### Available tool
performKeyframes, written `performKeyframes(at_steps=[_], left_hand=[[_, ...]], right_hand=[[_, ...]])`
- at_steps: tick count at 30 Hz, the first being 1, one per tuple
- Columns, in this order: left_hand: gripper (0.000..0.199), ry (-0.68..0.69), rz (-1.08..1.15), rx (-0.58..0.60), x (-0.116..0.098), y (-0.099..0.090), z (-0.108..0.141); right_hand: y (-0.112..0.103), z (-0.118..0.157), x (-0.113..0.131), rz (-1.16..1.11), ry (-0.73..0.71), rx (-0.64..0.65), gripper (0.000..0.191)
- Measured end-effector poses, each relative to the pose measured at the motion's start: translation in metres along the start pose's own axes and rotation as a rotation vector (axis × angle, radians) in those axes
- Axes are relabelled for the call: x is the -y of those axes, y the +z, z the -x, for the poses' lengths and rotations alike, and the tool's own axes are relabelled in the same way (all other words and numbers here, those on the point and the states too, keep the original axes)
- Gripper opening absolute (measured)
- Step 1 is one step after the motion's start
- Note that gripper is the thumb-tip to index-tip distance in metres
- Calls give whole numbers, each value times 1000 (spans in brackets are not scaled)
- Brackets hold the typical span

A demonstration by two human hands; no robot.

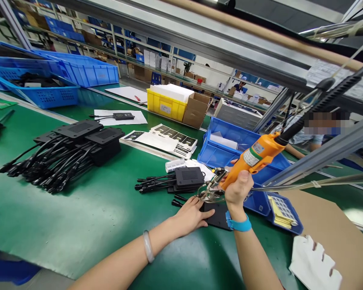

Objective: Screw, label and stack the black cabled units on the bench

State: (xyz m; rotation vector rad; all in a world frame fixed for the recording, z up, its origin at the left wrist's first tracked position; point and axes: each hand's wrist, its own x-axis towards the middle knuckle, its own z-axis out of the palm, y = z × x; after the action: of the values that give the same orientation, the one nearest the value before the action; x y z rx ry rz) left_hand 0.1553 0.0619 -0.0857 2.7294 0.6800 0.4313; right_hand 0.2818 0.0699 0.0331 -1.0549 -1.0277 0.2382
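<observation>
My right hand (239, 188) is wrapped round an orange electric screwdriver (245, 161), tilted with its metal tip end down to the left. Beneath the tip lies a flat black plastic box (219, 216) with short black cable ends to its left. Fingers stretched out, my left hand (192, 217) rests on the left part of this box, close to the screwdriver's tip. The exact contact of the tip is hidden by metal parts around it. Just behind sits a small stack of black boxes (189, 178) with cables pointing left.
More cabled black boxes (78, 131) are heaped at left. Label sheets (172, 139), a yellow bin (165, 104) and a blue bin (218, 151) stand behind. At right are a cardboard sheet (329, 217) and a white glove (314, 264). Another person's arm shows beyond the frame post.
</observation>
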Motion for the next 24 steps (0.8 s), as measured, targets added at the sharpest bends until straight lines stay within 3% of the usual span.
performKeyframes(at_steps=[3,11,17,24], left_hand=[[56,2,10,-2,0,0,1],[54,-32,102,-37,3,-7,0],[89,-108,179,-75,7,-2,-4],[85,-117,237,-96,7,0,-3]], right_hand=[[-6,3,10,6,-42,-23,47],[-32,-22,73,-13,-155,-169,50],[-32,0,54,-3,-34,-101,51],[-26,21,34,74,-13,-79,48]])
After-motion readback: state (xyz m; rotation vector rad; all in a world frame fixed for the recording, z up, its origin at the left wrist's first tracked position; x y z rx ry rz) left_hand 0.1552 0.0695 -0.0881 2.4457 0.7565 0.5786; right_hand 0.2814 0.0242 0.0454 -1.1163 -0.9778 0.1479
